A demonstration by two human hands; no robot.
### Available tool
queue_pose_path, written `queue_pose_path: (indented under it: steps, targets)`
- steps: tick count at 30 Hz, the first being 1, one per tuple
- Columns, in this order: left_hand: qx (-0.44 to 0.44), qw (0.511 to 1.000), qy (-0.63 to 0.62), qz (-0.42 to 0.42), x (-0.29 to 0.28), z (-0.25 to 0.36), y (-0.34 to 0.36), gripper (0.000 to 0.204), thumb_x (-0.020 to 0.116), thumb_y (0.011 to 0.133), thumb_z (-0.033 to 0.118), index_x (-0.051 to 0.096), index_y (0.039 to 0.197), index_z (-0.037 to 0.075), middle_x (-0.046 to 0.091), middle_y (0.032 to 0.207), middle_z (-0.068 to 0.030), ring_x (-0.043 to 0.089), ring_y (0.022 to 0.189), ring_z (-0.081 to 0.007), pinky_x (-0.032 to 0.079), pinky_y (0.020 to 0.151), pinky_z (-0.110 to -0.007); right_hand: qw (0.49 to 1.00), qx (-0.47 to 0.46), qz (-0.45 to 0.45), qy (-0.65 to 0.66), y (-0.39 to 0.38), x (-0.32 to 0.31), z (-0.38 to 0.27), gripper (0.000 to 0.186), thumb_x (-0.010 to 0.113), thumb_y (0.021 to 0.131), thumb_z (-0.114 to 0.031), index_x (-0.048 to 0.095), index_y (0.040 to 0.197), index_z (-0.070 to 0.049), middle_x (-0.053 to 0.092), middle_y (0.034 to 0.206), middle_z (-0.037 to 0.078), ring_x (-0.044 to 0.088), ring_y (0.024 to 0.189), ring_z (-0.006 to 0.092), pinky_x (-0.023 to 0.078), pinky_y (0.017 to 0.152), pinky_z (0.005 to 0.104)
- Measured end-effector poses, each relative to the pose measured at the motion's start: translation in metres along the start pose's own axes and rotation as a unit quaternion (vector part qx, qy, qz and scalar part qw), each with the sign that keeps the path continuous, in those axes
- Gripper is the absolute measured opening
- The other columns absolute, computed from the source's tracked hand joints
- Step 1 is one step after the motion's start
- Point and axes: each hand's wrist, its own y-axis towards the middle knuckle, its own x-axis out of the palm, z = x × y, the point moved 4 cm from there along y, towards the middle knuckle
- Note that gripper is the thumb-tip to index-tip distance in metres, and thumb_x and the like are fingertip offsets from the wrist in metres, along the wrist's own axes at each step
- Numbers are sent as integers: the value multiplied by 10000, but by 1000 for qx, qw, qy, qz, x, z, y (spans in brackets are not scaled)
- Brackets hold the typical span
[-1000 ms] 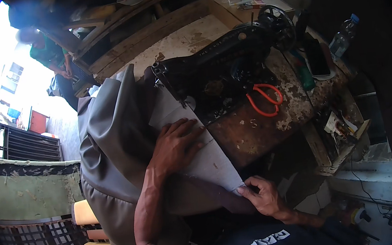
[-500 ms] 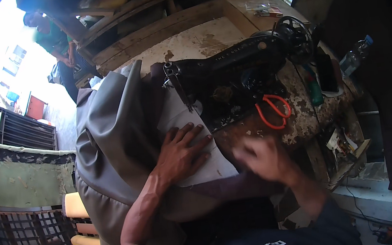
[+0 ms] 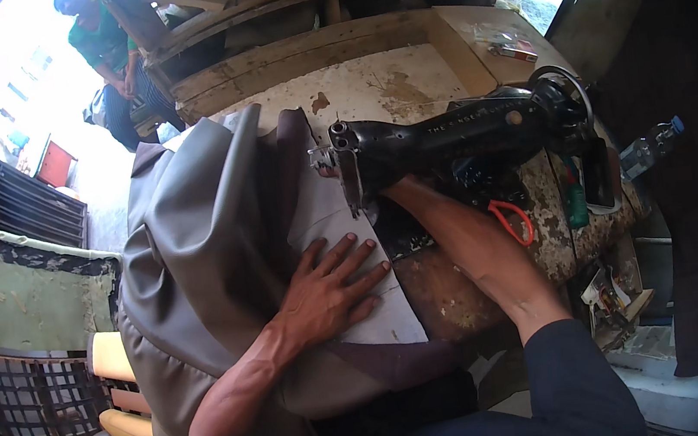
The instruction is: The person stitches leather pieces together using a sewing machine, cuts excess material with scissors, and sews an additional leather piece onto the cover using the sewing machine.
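Observation:
My left hand lies flat, fingers spread, on a pale grey-white sheet spread over grey and dark maroon material. The large grey material, smooth like leatherette, hangs in folds to the left. A black sewing machine stands over the sheet's far end. My right hand reaches beneath the machine's arm toward the needle end; its fingers are mostly hidden behind the machine head, so their grip does not show. Scissors with orange handles lie beside my right forearm, partly covered by it.
On the worn table stand a green bottle and a clear bottle with a blue cap, right of the machine. A wooden shelf rises behind. A person sits at the far left. A yellow seat is at lower left.
My right hand has moved from the near side of the table, forward and left, under the machine's arm. My left hand stays flat on the sheet. The view has shifted slightly.

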Motion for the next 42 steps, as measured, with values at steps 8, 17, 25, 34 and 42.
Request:
queue_pose_path:
  steps: [8,17,25,34,42]
  targets:
    - [17,1000,-10,6,-4,-26,2,617,715,889,330,566,1486,303,444,1609,-68,382,1505,-325,250,1231,-611,920,146,-125,341,2,-7,-22,355,628,1030,-247,594,1284,-1,689,1176,100,680,989,123,571,827,283]
    - [-26,997,-62,-41,-15,-29,12,686,703,827,347,556,1497,339,474,1528,-144,395,1470,-377,182,1224,-679,847,134,-6,-515,48,3,-40,336,720,862,-413,734,982,-99,734,975,153,720,978,357,545,839,478]
    - [1,998,-54,-30,-13,-59,5,655,641,832,365,562,1481,410,434,1583,-142,376,1479,-382,143,1215,-721,811,232,38,-536,73,12,-37,303,757,879,-380,784,1049,-130,756,910,123,725,904,317,539,832,414]
    - [71,992,-95,31,-16,-85,5,501,600,886,330,665,1383,334,554,1498,-95,467,1426,-331,168,1186,-752,819,209,71,-529,83,6,-21,340,745,915,-368,773,1133,-108,723,706,112,685,546,224,533,651,378]
    - [96,984,-117,97,-19,-91,15,359,630,900,295,772,1218,208,660,1379,-70,549,1357,-264,202,1188,-725,948,127,63,-286,20,-24,-52,375,713,923,-165,673,1272,-34,750,915,59,711,757,180,565,692,300]
